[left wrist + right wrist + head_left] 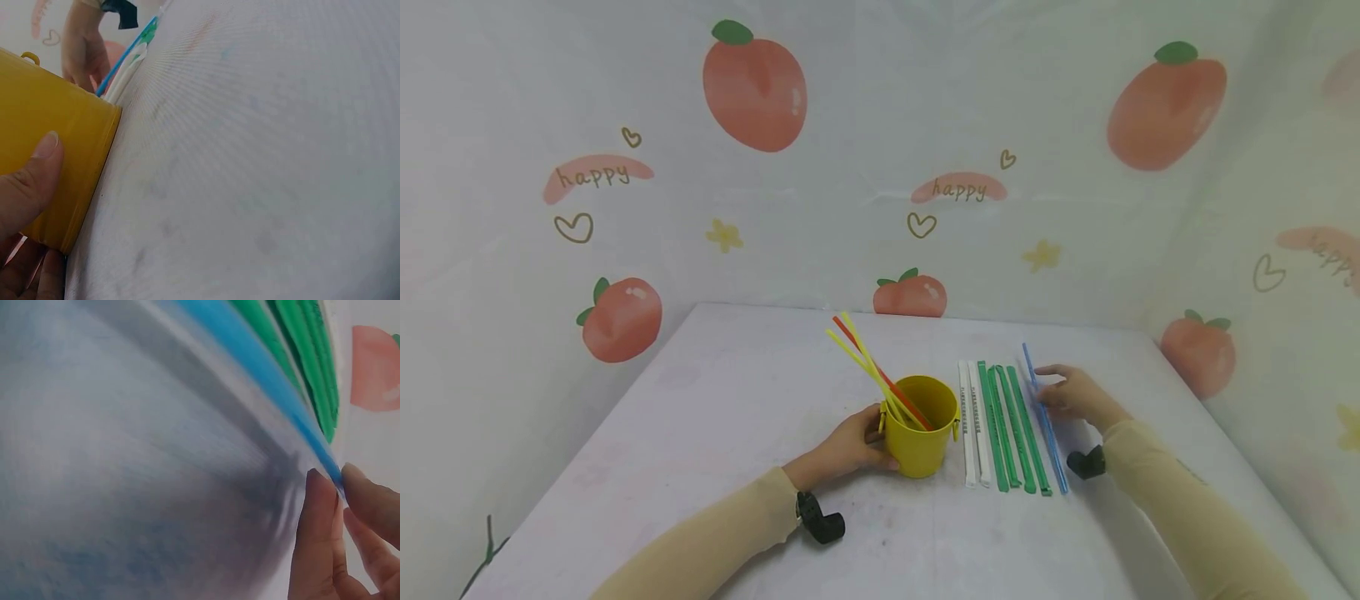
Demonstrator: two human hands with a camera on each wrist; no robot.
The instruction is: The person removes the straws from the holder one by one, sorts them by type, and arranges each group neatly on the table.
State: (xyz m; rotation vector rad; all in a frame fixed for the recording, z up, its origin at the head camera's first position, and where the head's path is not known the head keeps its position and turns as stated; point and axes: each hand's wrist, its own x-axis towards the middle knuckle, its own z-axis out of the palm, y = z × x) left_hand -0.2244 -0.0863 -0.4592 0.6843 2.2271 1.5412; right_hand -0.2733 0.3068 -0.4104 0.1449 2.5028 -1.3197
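My left hand [850, 446] grips the yellow cup [920, 427] on the table [700, 417], while my right hand [1075, 396] pinches the blue straw [1043, 425] just right of 3 green straws [1011, 429].

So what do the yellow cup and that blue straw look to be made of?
Yellow cup: probably painted metal, going by its smooth glossy wall, thin rim and small side lugs. Blue straw: thin plastic by the look, uniformly coloured, seemingly in a clear wrapper; the right hand pinches it.

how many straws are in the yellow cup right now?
3: two yellow straws and one red straw, all leaning left out of the yellow cup. Shorter ones inside could be hidden.
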